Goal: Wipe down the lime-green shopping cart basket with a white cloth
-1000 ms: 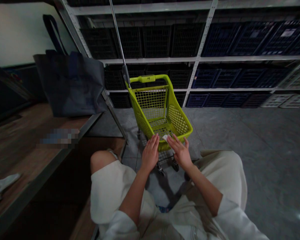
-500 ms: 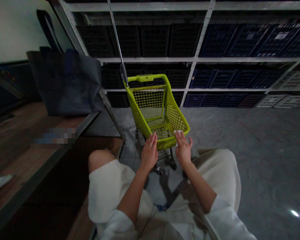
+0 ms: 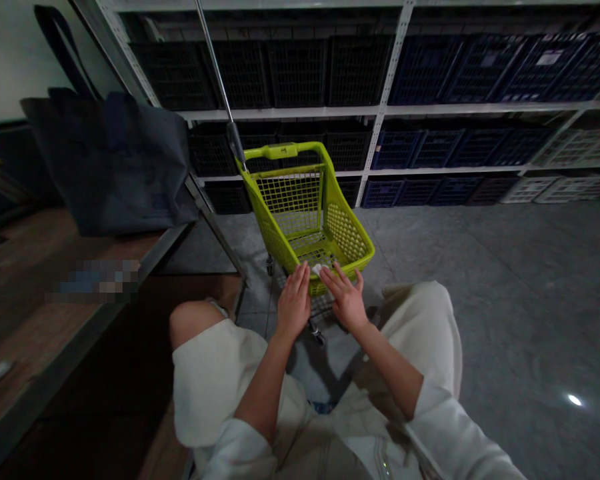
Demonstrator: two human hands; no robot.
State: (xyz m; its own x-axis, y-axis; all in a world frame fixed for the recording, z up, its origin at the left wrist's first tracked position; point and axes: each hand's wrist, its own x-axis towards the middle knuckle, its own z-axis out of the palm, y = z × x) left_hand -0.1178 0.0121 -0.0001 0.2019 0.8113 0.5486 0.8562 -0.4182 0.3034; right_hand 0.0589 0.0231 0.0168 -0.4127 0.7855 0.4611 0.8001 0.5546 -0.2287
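The right hand (image 3: 347, 300) has a white wipe (image 3: 319, 269) under its fingertips, against the rim of the cart (image 3: 307, 220) ahead. Beside it, the left hand (image 3: 293, 303) lies on the rim, fingers together.

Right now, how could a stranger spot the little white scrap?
Find the bright green cart on the gray floor. At its near rim, look by the fingertips of the right hand. The white scrap is small and pale; the left hand shows none.

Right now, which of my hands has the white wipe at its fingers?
Your right hand: the white wipe shows at its fingertips, by the near rim of the green cart. Your left hand shows no wipe.
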